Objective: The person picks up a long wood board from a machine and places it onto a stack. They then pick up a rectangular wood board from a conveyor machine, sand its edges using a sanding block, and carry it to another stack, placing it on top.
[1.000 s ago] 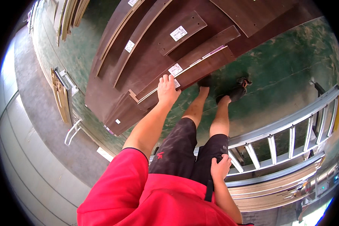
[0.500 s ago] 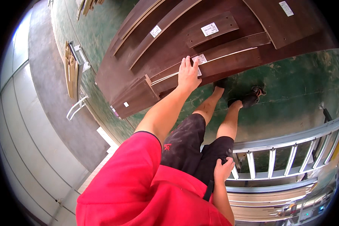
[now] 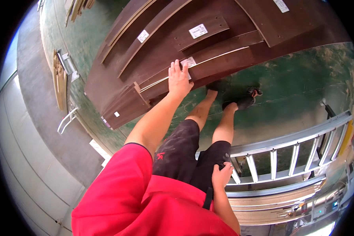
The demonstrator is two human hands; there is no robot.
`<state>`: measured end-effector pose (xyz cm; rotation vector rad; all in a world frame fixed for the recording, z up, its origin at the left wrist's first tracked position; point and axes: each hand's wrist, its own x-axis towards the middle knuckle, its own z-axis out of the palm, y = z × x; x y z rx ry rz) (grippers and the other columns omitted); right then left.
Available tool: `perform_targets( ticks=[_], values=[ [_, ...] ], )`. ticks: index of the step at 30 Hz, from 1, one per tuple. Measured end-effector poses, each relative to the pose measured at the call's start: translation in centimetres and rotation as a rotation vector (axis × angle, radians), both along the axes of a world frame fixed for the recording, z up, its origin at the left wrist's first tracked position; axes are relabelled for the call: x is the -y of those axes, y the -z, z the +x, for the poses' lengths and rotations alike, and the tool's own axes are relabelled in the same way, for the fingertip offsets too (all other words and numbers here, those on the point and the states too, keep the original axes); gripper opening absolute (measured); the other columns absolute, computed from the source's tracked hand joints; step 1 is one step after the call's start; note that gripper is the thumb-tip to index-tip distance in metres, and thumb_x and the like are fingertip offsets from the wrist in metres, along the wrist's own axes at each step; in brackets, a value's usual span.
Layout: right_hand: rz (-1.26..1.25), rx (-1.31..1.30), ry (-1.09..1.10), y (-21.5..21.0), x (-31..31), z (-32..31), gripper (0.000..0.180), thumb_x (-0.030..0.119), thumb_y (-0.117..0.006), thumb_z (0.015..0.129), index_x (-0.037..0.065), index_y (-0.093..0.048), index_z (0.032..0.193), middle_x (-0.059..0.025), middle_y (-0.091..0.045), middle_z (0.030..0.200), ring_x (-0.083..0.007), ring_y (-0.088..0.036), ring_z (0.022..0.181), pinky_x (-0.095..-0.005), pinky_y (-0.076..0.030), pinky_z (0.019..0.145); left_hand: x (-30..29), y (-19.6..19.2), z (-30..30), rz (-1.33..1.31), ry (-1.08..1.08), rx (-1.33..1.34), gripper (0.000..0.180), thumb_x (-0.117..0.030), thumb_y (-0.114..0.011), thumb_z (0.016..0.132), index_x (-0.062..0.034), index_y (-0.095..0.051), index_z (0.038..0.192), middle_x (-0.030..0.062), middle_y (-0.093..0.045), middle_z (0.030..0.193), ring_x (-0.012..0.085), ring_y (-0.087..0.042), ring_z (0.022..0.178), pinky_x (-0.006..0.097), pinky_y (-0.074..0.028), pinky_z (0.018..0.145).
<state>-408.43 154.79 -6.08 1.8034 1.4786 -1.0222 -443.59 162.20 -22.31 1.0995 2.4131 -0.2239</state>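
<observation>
My left hand (image 3: 179, 80) reaches forward with fingers spread and rests flat on the edge of a stack of dark brown wooden panels (image 3: 161, 51), right beside a white label (image 3: 189, 62). My right hand (image 3: 222, 175) hangs low at my side, pressed against my black shorts (image 3: 185, 153), holding nothing. My legs and dark shoes (image 3: 246, 101) stand on the green floor close to the stack.
A grey metal railing (image 3: 287, 155) runs along my right side. Lighter wooden boards (image 3: 59, 78) and a white metal frame (image 3: 67, 120) lie on the floor to the left. Grey wall panels (image 3: 19, 157) fill the left edge. More labelled panels (image 3: 281, 15) lie at the top.
The view has swung, so the panel stack sits higher and more central. My left hand stays on the panel edge. My right hand stays on my thigh.
</observation>
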Motion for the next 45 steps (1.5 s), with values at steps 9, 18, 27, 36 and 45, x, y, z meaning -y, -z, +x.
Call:
perform_targets(
  ticks=[9,18,27,36,45],
  values=[
    [-0.017,0.042,0.009,-0.1,-0.2,-0.2,0.038,0.024,-0.062,0.072,0.004,-0.048,0.102,-0.0211,-0.048,0.101,-0.0404,-0.047,0.098,-0.0481,-0.041,0.085,-1.0,-0.4,0.4,0.036,-0.051,0.015,0.063,-0.020,-0.081,0.058,-0.0046,-0.050,0.111,0.0230,-0.035,0.135,0.0391,-0.035,0.124,0.043,-0.035,0.101],
    [-0.007,0.043,0.037,-0.3,-0.1,0.1,0.039,0.026,-0.064,0.071,0.005,-0.048,0.101,-0.0201,-0.049,0.102,-0.0396,-0.047,0.100,-0.0476,-0.041,0.086,-1.3,-0.4,0.8,0.049,-0.102,0.004,0.067,-0.021,-0.083,0.055,-0.0057,-0.051,0.112,0.0217,-0.036,0.133,0.0384,-0.035,0.125,0.045,-0.038,0.098],
    [0.063,0.008,0.127,-1.9,-0.5,0.8,0.038,0.024,-0.062,0.072,0.003,-0.049,0.100,-0.0212,-0.050,0.101,-0.0400,-0.047,0.099,-0.0459,-0.039,0.088,-2.7,-2.5,1.1,-0.152,-0.004,-0.003,0.083,-0.025,-0.080,0.059,-0.0084,-0.036,0.128,0.0212,-0.029,0.140,0.0366,-0.027,0.132,0.051,-0.024,0.107],
    [0.191,-0.221,0.349,-4.7,-2.7,6.9,0.041,0.025,-0.063,0.072,0.003,-0.053,0.105,-0.0211,-0.053,0.105,-0.0392,-0.049,0.102,-0.0447,-0.040,0.091,1.7,-14.9,2.1,-0.143,-0.066,0.413,0.073,-0.031,-0.070,0.067,-0.0050,-0.036,0.126,0.0227,-0.040,0.127,0.0408,-0.048,0.112,0.047,-0.045,0.090],
    [0.178,-0.274,0.695,-7.3,-4.9,21.2,0.036,0.028,-0.066,0.074,0.002,-0.063,0.098,-0.0150,-0.065,0.091,-0.0230,-0.062,0.082,-0.0338,-0.050,0.073,1.9,-25.2,9.4,-0.278,0.065,0.589,0.040,-0.038,-0.068,0.072,-0.0046,-0.069,0.095,0.0180,-0.067,0.094,0.0289,-0.064,0.090,0.038,-0.049,0.080]
  ],
)
